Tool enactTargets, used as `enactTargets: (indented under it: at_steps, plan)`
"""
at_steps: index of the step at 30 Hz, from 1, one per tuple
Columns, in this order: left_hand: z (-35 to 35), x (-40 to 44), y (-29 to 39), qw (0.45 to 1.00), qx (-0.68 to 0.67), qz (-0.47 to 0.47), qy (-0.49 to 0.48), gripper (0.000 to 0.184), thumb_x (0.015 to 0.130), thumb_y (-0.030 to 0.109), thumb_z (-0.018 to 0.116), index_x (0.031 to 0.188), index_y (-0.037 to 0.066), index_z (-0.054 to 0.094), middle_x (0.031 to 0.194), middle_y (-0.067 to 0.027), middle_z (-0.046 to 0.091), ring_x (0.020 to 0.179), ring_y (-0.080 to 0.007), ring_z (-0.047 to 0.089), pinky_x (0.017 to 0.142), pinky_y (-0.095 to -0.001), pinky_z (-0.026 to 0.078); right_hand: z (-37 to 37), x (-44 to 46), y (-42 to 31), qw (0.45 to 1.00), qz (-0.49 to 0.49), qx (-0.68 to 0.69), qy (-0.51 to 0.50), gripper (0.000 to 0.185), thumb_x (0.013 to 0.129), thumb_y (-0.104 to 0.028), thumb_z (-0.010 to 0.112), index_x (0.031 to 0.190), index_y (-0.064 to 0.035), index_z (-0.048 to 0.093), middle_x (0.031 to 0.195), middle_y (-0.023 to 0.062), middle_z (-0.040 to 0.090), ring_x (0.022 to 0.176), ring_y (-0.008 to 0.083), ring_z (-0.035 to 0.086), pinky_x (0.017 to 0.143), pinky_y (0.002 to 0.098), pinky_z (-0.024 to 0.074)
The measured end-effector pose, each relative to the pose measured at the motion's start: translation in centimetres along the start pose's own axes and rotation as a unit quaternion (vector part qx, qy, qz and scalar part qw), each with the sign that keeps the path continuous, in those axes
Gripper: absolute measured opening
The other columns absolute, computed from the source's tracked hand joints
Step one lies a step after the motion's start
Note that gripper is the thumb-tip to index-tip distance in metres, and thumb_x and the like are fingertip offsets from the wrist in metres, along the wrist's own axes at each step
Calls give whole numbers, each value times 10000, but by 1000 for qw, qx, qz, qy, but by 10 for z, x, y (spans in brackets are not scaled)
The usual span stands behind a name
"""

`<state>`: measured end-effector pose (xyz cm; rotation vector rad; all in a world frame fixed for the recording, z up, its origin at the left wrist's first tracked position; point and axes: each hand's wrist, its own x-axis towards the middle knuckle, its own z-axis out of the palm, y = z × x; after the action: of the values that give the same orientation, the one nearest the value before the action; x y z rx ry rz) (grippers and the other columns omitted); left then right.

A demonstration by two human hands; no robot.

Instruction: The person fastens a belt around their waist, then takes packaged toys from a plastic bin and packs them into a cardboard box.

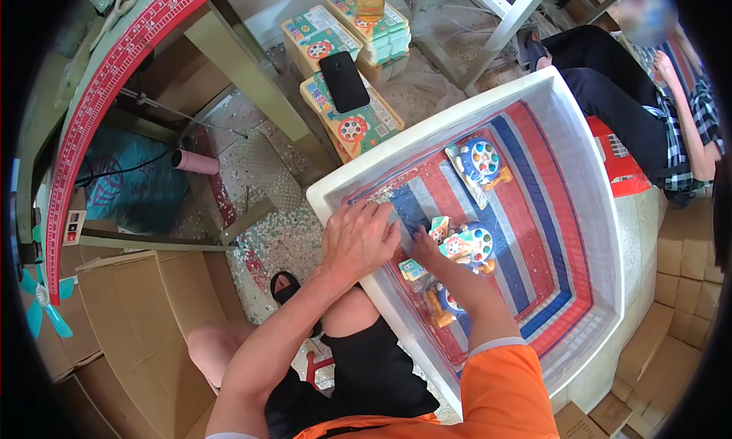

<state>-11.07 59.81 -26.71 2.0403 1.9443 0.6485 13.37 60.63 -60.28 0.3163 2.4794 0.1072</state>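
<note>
My left hand (358, 233) lies over the near left rim of a large white plastic bin (335, 186), its fingers loosely spread with nothing seen in them. Down inside the bin is my right hand (424, 246), beside small printed cards (440, 229); its fingers are too small and partly hidden to read. Just right of it sits a bagged blue toy with coloured dots on a round face (480, 242). A similar toy (447, 300) is partly covered by my right forearm, and another (480, 161) lies farther up. A striped red, white and blue sheet (526, 210) lines the bin.
Stacks of printed cards (320, 39) stand beyond the bin, with a black phone (345, 82) and a bottle (370, 1) on top. A pink tumbler (195, 162) is at left. Cardboard boxes (145, 309) flank me. A seated person (633, 96) is at right.
</note>
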Motion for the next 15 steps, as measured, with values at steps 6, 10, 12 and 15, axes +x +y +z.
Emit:
enactTargets:
  at_steps: [6,10,12,15]
  plan:
    - [1,-3,1,1000,3,0,1,234,828,235,686,968,47,697,906,-130,729,879,-314,682,783,-441,535,3,-43,28,986,20,109,-122,201,878,-187,641,975,-200,817,1007,4,775,1022,244,720,895,477,510]
    - [6,-4,-1,999,2,22,50,241,819,234,685,969,46,695,895,-137,727,893,-323,682,788,-443,536,-37,-130,70,983,125,134,-18,146,848,-160,645,841,-166,790,850,77,760,821,276,749,658,439,560]
    - [2,-6,3,999,-15,2,31,247,819,238,691,973,45,697,894,-134,728,907,-320,688,804,-434,538,-65,-185,88,961,218,172,1,129,838,-153,646,856,-144,773,831,98,751,773,294,741,638,451,556]
    - [-13,-8,12,999,-37,-22,12,259,819,246,702,980,43,703,892,-128,731,937,-312,698,838,-418,541,-131,-263,89,915,326,227,70,129,834,-147,661,911,-123,762,831,111,743,770,331,729,631,452,560]
